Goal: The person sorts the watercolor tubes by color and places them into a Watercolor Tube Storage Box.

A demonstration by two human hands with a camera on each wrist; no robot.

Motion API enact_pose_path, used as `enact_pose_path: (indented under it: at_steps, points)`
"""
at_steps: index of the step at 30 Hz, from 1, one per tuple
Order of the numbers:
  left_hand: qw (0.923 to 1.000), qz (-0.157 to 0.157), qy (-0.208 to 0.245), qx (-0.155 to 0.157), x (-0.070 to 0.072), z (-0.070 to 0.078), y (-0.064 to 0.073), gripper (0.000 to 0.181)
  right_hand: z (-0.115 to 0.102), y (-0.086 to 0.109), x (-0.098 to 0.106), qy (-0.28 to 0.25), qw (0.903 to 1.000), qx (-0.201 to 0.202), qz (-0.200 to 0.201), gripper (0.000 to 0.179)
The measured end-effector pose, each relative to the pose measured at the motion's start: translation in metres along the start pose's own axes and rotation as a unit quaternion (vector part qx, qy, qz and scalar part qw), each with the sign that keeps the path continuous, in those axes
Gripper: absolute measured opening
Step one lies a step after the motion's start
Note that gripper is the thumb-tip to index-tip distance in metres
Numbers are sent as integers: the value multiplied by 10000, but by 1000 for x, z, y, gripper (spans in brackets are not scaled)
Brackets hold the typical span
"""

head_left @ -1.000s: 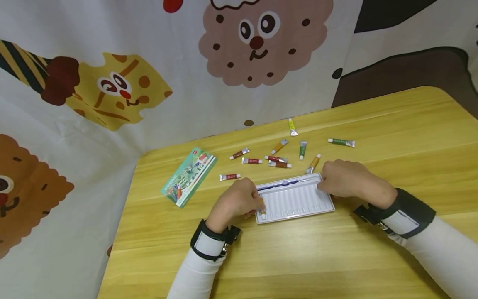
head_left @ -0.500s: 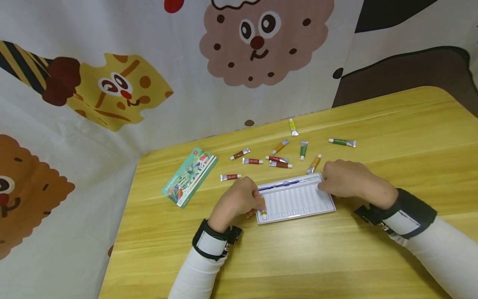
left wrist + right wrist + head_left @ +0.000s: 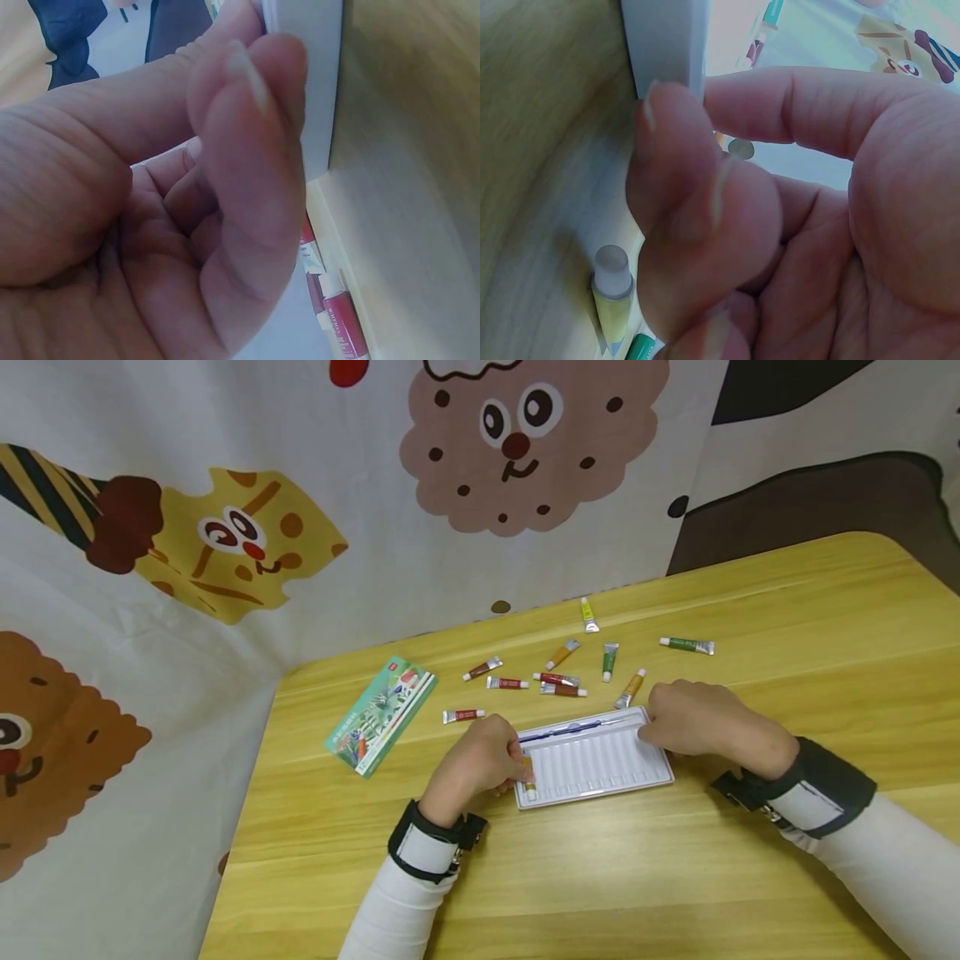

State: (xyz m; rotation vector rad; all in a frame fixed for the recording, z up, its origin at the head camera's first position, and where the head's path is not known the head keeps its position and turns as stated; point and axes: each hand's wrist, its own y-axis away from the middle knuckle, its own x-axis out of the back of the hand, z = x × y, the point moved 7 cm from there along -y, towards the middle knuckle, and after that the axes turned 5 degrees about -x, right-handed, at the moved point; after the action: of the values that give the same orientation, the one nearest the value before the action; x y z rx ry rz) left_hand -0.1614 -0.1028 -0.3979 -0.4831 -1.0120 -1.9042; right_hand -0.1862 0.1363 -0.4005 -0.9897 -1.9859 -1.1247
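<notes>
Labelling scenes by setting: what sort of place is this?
An indoor craft table, I'd say; home, classroom or studio, can't tell. Signs: a wood-grain table, a cartoon-printed backdrop behind it, and small paint tubes scattered near a white tray.

On my remote feed I see a white ribbed plastic tray (image 3: 600,762), a slim dark-blue paintbrush (image 3: 558,732) and a small ochre, white-capped paint tube (image 3: 531,790). Other small silver-ended tubes (image 3: 507,683) show me red, brown, green, orange and yellow. The flat mint-green cardboard box (image 3: 381,716) bears a multicoloured plant print, the yellow wooden tabletop (image 3: 600,881) streaky grain, the white cloth backdrop (image 3: 360,468) pink, brown and yellow cartoon faces.
</notes>
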Motion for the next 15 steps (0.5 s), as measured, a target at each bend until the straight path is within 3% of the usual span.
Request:
enact_pose_path:
  at_steps: [15]
  points:
    - [9999, 75, 58, 64, 1, 0, 0, 31, -1, 2, 1, 41, 10000, -8, 27, 25]
